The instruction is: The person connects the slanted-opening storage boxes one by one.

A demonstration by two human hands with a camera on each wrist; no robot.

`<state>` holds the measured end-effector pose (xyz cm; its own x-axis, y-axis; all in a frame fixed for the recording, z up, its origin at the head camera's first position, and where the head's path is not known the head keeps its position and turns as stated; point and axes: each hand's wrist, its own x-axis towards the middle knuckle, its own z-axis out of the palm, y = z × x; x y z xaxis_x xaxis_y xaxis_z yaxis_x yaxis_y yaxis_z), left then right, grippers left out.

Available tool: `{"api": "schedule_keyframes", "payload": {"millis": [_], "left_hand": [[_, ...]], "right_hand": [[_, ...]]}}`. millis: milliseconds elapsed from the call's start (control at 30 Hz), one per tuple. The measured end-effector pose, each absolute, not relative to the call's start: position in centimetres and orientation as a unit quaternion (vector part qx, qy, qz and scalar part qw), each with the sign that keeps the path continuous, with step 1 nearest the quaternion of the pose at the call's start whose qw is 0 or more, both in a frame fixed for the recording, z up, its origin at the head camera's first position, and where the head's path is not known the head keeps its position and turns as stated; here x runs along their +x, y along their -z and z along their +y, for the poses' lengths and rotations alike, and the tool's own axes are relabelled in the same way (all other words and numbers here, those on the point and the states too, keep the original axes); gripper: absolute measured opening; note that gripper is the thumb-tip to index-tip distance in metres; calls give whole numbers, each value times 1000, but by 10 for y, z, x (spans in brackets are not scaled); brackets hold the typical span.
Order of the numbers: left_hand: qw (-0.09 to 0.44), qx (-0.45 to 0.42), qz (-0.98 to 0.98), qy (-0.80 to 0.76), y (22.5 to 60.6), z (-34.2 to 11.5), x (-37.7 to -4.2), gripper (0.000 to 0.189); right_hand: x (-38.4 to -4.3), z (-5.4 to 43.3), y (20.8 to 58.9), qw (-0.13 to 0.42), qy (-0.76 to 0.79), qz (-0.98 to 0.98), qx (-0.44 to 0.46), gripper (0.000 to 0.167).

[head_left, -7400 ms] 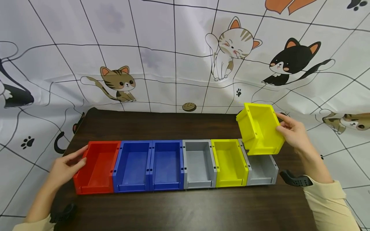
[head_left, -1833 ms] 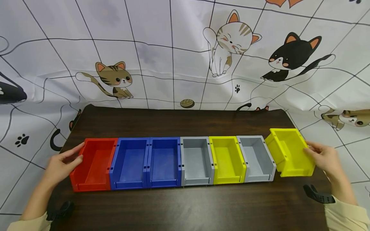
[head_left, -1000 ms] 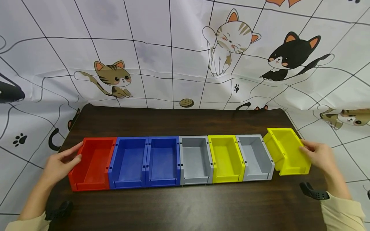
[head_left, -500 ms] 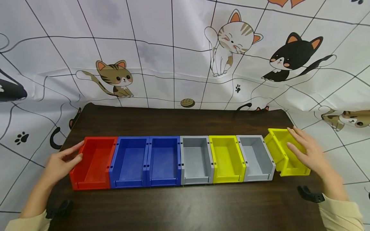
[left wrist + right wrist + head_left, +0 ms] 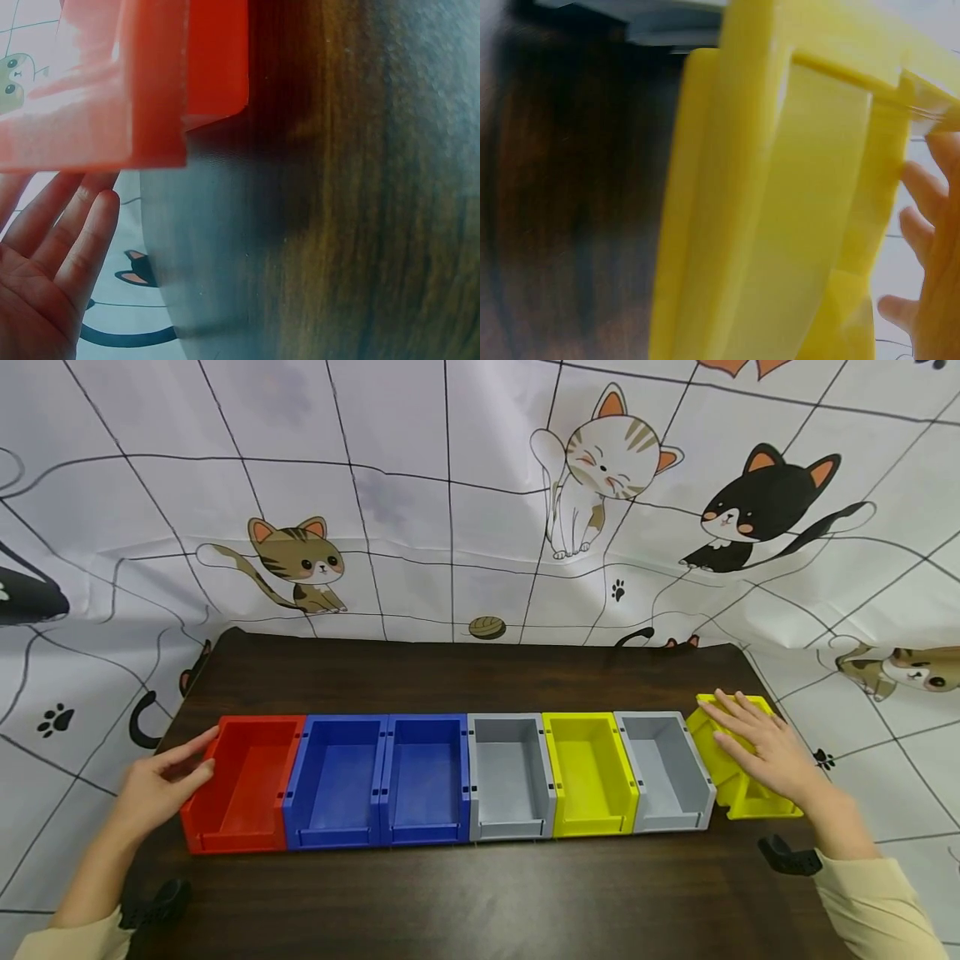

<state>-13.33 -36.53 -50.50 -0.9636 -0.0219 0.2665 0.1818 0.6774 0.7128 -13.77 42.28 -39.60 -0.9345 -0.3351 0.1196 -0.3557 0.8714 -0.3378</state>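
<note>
My left hand touches the left side of the red plastic storage bin. In the left wrist view its fingers extend loosely against that bin. At the row's right end, a yellow bin stands slightly askew, its rear left corner close to the neighbouring grey bin. Over this yellow bin lies my right hand, fingers spread and covering much of its opening. The right wrist view shows the yellow bin's wall up close, with the fingers beyond it.
Between the ends stand two blue bins, another grey bin and another yellow bin, side by side. They sit on a dark wooden table. Behind hangs a white cat-print curtain.
Earlier my right hand carried the yellow bin over the right grey one, then set it down at the row's right end. It has released its right side and moved left over its top.
</note>
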Motion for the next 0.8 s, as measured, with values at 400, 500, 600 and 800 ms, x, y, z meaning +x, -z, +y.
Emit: {"api": "schedule_keyframes", "payload": {"millis": [400, 500, 600, 800], "left_hand": [[135, -40, -913, 384, 517, -372, -138, 44], [130, -36, -914, 383, 519, -374, -138, 44], [124, -31, -916, 381, 521, -376, -139, 45], [109, -20, -921, 372, 520, -375, -137, 47]], "right_hand": [[-132, 419, 414, 47, -149, -975, 156, 53], [-132, 420, 413, 46, -151, -975, 156, 52], [-133, 423, 410, 38, -158, -973, 163, 51], [-133, 426, 406, 30, -157, -972, 173, 52]]}}
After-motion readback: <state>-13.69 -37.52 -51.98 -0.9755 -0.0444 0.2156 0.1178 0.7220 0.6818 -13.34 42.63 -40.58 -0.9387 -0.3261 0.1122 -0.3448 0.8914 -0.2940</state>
